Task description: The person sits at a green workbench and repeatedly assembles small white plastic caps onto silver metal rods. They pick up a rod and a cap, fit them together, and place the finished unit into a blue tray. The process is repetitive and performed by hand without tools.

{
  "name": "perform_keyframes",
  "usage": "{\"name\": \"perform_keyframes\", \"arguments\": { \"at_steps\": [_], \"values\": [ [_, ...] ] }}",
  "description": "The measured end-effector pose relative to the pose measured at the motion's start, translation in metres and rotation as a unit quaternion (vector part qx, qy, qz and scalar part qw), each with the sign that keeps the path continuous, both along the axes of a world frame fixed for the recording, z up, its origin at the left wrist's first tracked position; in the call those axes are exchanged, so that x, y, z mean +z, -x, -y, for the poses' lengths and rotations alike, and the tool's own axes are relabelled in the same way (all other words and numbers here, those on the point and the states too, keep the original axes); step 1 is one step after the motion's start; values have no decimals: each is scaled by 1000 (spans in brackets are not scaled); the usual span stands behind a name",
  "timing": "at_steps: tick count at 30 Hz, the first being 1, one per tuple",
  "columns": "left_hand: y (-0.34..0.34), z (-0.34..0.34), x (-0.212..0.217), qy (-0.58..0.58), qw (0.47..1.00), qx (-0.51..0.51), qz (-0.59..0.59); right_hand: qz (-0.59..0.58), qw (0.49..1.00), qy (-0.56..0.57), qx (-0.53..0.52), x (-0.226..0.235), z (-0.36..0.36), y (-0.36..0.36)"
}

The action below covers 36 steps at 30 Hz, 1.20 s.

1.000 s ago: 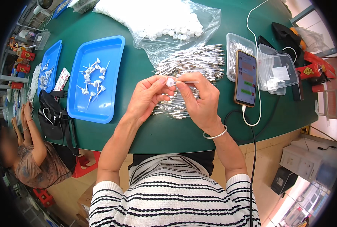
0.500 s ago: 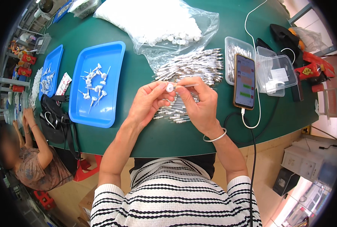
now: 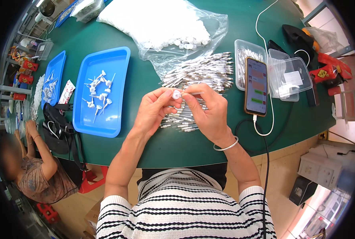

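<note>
Between the thumb and finger of my left hand (image 3: 155,107) is a small round white plastic cap (image 3: 176,95). My right hand (image 3: 207,111) pinches a thin light-coloured rod (image 3: 196,93), one end of which is at the cap; whether it has entered the cap I cannot tell. Beneath and beyond both hands spreads a heap of thin white rods with metallic ends (image 3: 209,68). A clear plastic bag full of white caps (image 3: 157,24) lies open behind the heap. To the left, a blue tray (image 3: 121,91) contains several caps joined to rods (image 3: 101,89).
On the right, a phone (image 3: 256,85) with a white cable leans on a clear box of rods (image 3: 241,81). Beside it is another clear container (image 3: 295,77). At far left are a second blue tray (image 3: 58,59), a black bag (image 3: 56,131) and a seated person (image 3: 42,175).
My hands keep the cap and rod together at nearly the same spot. The whole view has shifted slightly; nothing has been let go.
</note>
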<state>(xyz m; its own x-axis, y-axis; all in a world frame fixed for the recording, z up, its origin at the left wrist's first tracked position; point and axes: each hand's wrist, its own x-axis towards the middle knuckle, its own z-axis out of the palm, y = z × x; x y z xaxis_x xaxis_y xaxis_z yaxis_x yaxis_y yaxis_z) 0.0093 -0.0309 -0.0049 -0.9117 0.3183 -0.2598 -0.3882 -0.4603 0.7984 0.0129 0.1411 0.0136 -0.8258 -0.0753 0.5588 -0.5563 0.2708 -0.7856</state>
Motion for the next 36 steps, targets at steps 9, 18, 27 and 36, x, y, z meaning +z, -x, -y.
{"name": "perform_keyframes", "arguments": {
  "at_steps": [9,18,27,36],
  "values": [
    [1,2,0,-10,1000,-13,12,-1,1000,-3,-3,2,0,-1],
    [0,0,0,-5,1000,-11,3,4,1000,5,-6,2,0,-1],
    [0,0,-2,-16,1000,-14,9,11,1000,14,-12,0,1,-2],
    [-1,-2,0,1,1000,1,-10,-2,1000,-5,-14,1,0,-1]
  ]
}}
